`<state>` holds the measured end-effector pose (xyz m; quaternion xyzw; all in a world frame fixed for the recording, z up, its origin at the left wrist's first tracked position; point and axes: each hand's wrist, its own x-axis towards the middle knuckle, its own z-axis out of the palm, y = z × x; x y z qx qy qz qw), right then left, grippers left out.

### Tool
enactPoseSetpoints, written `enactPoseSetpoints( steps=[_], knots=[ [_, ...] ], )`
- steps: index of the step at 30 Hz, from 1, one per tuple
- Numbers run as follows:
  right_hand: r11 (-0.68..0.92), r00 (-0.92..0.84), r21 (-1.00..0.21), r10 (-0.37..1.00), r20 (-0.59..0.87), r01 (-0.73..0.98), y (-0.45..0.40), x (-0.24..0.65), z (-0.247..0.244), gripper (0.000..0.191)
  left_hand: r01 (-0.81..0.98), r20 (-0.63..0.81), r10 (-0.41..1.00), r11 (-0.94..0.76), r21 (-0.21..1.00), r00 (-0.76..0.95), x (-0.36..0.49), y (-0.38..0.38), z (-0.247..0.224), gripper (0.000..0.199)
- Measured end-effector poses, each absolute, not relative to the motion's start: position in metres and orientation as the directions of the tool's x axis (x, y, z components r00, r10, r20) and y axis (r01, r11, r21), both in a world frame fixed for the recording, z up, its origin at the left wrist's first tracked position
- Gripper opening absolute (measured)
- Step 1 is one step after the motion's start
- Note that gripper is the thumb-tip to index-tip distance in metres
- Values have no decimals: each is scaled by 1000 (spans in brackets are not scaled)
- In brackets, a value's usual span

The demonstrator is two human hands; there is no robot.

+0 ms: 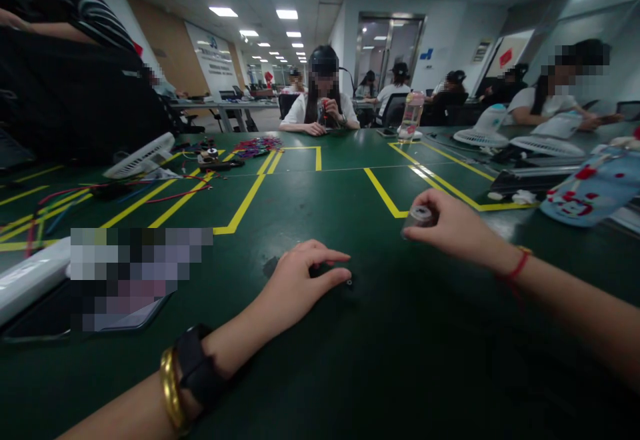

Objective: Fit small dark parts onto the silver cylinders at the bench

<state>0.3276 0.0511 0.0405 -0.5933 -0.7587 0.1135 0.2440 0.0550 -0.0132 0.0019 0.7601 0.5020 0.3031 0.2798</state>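
My left hand [300, 277] rests low over the green table [300, 207], thumb and index finger stretched out and apart. Just beside the thumb tip is a tiny ring-shaped piece [349, 283], perhaps a small nut; whether the thumb touches it I cannot tell. My right hand [447, 223] is closed around a small clear round container [420, 215] with a greyish top, held to the right of my left hand. What the container holds, if anything, is too blurred to make out.
A phone-like slab [145, 317] and a white object [35, 273] lie at left. Wires [195, 183] and a coloured heap [257, 147] sit farther back. At right are a blue patterned bag [590, 183] and white fans [483, 135]. A person [320, 103] sits opposite.
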Motion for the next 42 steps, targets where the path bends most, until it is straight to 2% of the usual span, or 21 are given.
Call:
enactPoseSetpoints(
  steps=[3,5,8,9,11,13,15,17,18,20,22,24,26,28,30,33,37,39,42],
  knots=[
    [-20,38,-235,997,71,972,86,383,54,43,449,178,976,-215,867,123,52,-14,3,32],
    [-147,143,-158,989,-40,976,101,417,57,37,321,175,985,-166,932,3,49,-13,1,33],
    [-191,174,-140,976,-128,971,113,447,56,23,50,139,981,-133,990,-132,45,-8,-4,32],
    [-193,175,-136,976,-131,972,114,450,56,25,-59,103,982,-113,992,-159,44,-6,-5,31],
    [-184,176,-115,981,-77,976,111,442,57,40,-263,5,983,-55,963,-186,40,-2,-4,27],
    [-69,83,-116,989,119,991,98,415,57,56,-408,-84,978,0,913,-189,36,2,-2,22],
    [218,-155,-143,922,356,965,74,372,52,53,-476,-139,971,30,879,-195,32,4,0,17],
    [561,-460,-267,813,358,784,43,322,41,38,-488,-160,970,51,871,-185,30,5,0,14],
    [650,-568,-333,759,317,683,28,299,34,38,-485,-163,972,60,873,-172,29,5,0,13],
    [735,-703,-379,666,250,562,5,265,21,28,-478,-158,977,70,875,-147,27,5,-1,13],
    [747,-736,-376,645,206,548,-5,253,15,22,-477,-153,980,73,876,-131,26,4,-3,13],
    [715,-688,-341,692,220,610,2,263,21,24,-477,-147,982,75,876,-117,25,4,-4,13],
    [632,-570,-257,773,278,731,19,292,38,23,-472,-144,984,78,878,-106,25,4,-4,13],
    [453,-403,-110,861,309,884,42,330,59,23,-464,-140,984,75,883,-107,25,5,-5,13],
    [187,-190,41,939,288,982,64,370,77,23,-456,-135,984,68,887,-116,27,6,-5,13],
    [-45,18,152,984,175,987,90,422,87,20,-448,-124,986,60,892,-115,28,6,-4,14],
    [-79,80,155,997,-2,985,107,456,83,23,-437,-125,986,64,897,-113,29,5,-3,13],
    [-72,75,151,997,-10,986,111,463,81,24,-433,-130,984,67,899,-119,29,5,-3,13],
    [-61,53,144,997,55,988,115,471,77,20,-429,-126,985,64,901,-116,29,4,-3,14]
  ],
)
